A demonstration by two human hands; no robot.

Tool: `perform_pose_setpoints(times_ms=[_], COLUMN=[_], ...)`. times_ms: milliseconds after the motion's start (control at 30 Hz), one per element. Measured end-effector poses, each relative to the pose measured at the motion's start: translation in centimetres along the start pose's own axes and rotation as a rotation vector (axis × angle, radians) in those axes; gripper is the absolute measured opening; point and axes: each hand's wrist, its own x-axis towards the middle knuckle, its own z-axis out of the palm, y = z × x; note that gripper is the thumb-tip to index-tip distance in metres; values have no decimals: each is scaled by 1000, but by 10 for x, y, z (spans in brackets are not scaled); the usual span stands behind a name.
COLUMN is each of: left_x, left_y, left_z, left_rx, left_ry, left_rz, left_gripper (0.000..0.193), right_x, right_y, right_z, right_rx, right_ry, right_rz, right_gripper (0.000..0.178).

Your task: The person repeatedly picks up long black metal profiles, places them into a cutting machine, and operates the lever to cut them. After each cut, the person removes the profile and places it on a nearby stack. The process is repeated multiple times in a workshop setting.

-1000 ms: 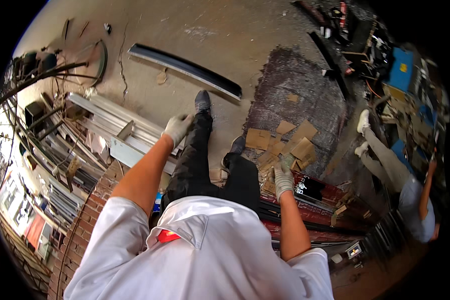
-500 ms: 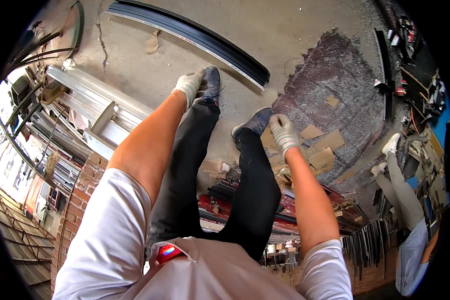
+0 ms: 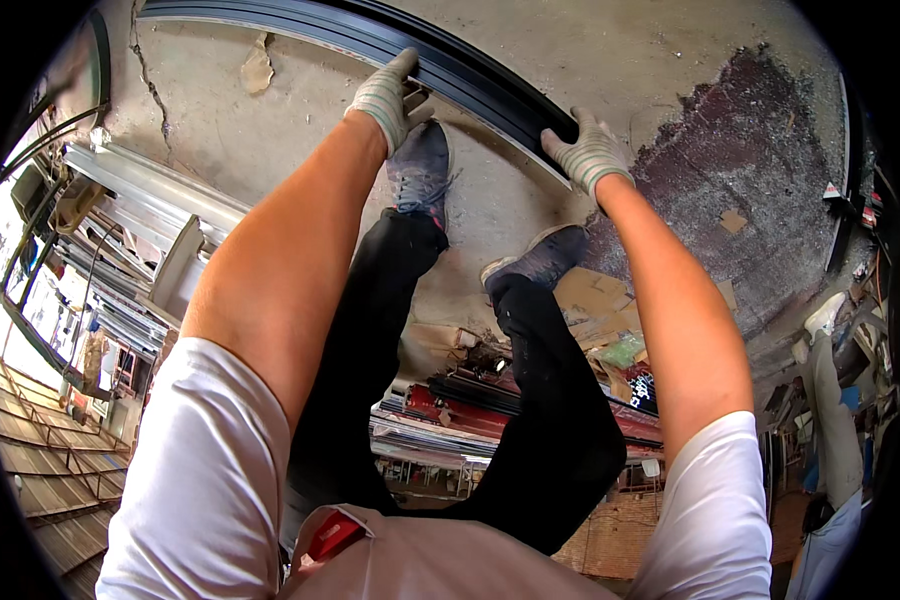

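A long dark grey profile strip point(image 3: 470, 75), ribbed along its length with a pale near edge, lies across the concrete floor beyond my feet. My left hand point(image 3: 382, 98), in a pale striped work glove, grips its near edge, with the fingers bent and partly hidden below it. At the strip's right end, my right hand point(image 3: 592, 155), gloved alike, closes around the corner with the thumb on the near side. My two dark shoes stand just short of the strip, the left shoe point(image 3: 419, 170) below my left hand.
Silver metal profiles point(image 3: 160, 185) are stacked at the left. A dark, dusty sheet point(image 3: 735, 190) covers the floor at right, beside flattened cardboard point(image 3: 590, 295). More profiles point(image 3: 460, 400) lie behind my legs. Another person's leg point(image 3: 832, 400) shows at the far right.
Both hands have reached forward from beside my legs and taken hold of the dark strip. I have bent closer to it, and my right knee has moved outward.
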Motion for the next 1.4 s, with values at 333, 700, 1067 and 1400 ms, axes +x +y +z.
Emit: perform_pose_setpoints(times_ms=[333, 700, 1067, 1400], left_x=[28, -15, -137, -266], left_y=[1, 2, 36, 10], left_z=[-1, -27, -42, -29], left_rx=[-308, -448, -336, -689], left_ry=[33, -140, -162, -434], left_rz=[-35, -20, 73, -151], left_gripper=[21, 24, 40, 37], right_x=[35, -13, -123, -304], right_y=[14, -6, -64, -61], right_z=[20, -9, -39, -139], right_rx=[-2, -126, 271, -155], right_ry=[-16, -232, -294, -197], right_rz=[-73, -191, -187, -179], right_gripper=[51, 49, 67, 58])
